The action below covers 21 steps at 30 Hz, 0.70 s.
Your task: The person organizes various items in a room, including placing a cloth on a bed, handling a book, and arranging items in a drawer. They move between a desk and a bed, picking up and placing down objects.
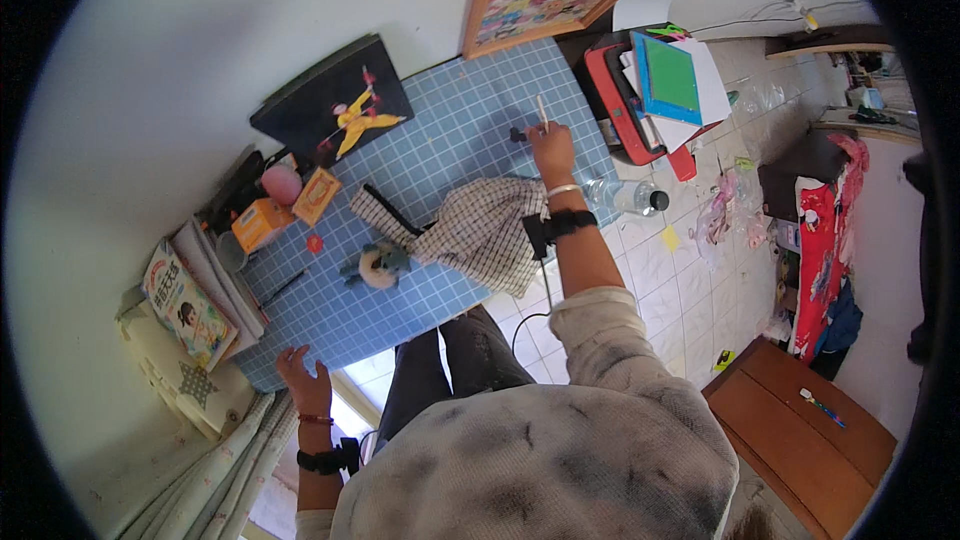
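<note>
My right hand is over the right part of the table with the blue checked cover, its fingers closed around a thin pale stick. A small black object lies by its fingertips; I cannot tell whether they touch. My left hand hovers at the table's front left edge, fingers apart, holding nothing. A checked cloth item with a dark-edged strap is heaped near the front edge, beside a small plush toy. A clear bottle with a black cap lies right of my right wrist.
Books, an orange box, a pink ball-like object and a dark picture panel line the left and back. A wood-framed picture leans on the wall. At right are a red-and-black case with papers and a brown wooden surface.
</note>
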Tool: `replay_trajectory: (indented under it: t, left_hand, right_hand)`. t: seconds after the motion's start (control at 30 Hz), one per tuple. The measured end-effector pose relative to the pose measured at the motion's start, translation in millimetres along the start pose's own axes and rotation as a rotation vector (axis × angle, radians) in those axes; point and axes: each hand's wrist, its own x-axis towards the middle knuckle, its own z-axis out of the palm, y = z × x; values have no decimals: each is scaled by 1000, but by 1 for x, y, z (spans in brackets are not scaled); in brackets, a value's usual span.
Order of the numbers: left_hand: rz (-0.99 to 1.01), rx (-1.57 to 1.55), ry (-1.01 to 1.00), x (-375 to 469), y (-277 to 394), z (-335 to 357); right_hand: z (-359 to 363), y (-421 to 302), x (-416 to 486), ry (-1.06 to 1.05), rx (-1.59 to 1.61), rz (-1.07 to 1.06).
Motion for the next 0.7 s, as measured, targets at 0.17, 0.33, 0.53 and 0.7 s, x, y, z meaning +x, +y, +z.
replay_trajectory:
  t: [0.17, 0.33, 0.53, 0.7]
  left_hand:
    - [29, 0, 13, -1, -23, -3]
    - [120, -18, 4, 0, -34, -13]
    - [128, -82, 28, -7, -60, -44]
    - [161, -144, 60, 1, -74, -62]
  right_hand:
    - [-28, -48, -120, -362, 61, -534]
    - [23, -100, -203, -539, -413, -708]
    - [15, -99, -191, -276, -412, -552]
    - [-86, -121, -202, -25, -183, -498]
